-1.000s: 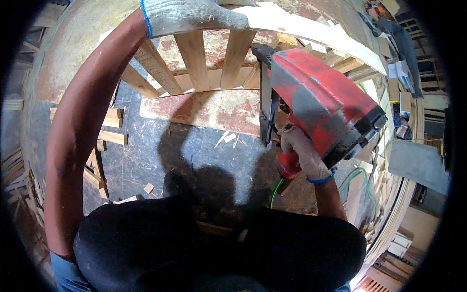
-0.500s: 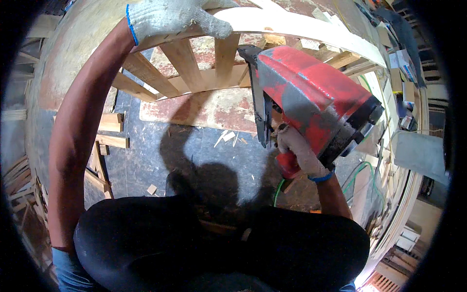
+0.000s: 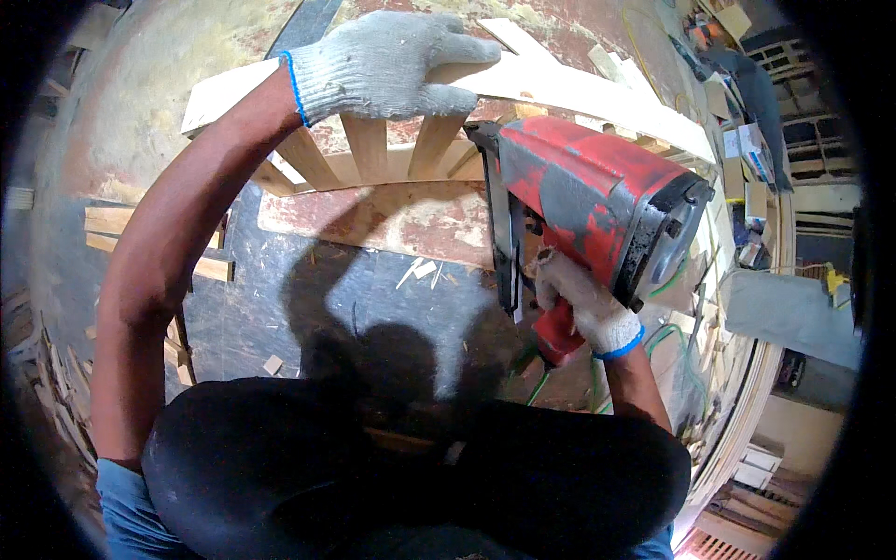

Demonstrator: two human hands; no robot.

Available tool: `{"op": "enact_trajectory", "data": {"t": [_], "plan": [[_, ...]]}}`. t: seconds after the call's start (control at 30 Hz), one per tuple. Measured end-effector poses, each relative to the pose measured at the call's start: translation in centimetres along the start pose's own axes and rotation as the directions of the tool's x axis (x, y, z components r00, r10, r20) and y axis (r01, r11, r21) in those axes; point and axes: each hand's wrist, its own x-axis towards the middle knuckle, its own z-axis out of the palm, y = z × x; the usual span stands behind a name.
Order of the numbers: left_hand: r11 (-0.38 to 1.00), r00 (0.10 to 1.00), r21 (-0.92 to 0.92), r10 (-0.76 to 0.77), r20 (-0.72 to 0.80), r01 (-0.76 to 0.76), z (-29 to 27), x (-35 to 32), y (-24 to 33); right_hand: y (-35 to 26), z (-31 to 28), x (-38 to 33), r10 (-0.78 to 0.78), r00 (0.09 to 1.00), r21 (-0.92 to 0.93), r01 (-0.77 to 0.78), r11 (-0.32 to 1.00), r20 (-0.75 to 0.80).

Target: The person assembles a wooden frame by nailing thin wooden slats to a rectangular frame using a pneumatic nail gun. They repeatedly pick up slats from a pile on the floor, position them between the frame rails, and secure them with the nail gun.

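Observation:
My left hand, in a grey knit glove with a blue cuff, grips the long pale board of a slatted wooden frame. Its thumb lies along the near side, its fingers reach over the far side. Several slats run from this board to a second rail lower down. My right hand, also gloved, is wrapped round the handle of a worn red and black nail gun. The gun's black nose end lies close to the pale board, right of my left hand; whether it touches the wood I cannot tell.
Under the frame lies a reddish, paint-worn panel on the dark floor. Wood offcuts lie at the left. A green air hose curls at the right. Cartons and stacked boards line the right side.
My left hand has shifted right along the board, nearer the nail gun. The nail gun and my right hand have dropped slightly. The whole view has also turned a little.

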Motion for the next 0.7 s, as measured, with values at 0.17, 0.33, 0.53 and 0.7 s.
{"op": "enact_trajectory", "data": {"t": [0.17,0.33,0.53,0.7], "plan": [[0.993,0.993,-0.097,-0.059,0.106,0.070,-1.3,1.0,1.4,-5.1,-2.9,-2.0,0.215,0.973,-0.105,-0.206,0.973,0.085],[0.950,0.994,-0.304,-0.096,-0.047,0.077,1.1,0.6,-1.4,-11.8,-5.6,-4.2,0.143,0.990,0.168,-0.140,0.976,-0.009],[0.917,0.948,-0.293,-0.307,-0.081,0.271,2.1,1.1,-1.9,-17.7,-8.1,-3.1,0.108,0.983,0.057,-0.101,0.993,-0.146],[0.909,0.933,-0.280,-0.346,-0.098,0.308,2.4,1.0,-1.9,-19.8,-8.3,-1.0,0.063,0.984,-0.194,-0.095,0.976,-0.166]]}}
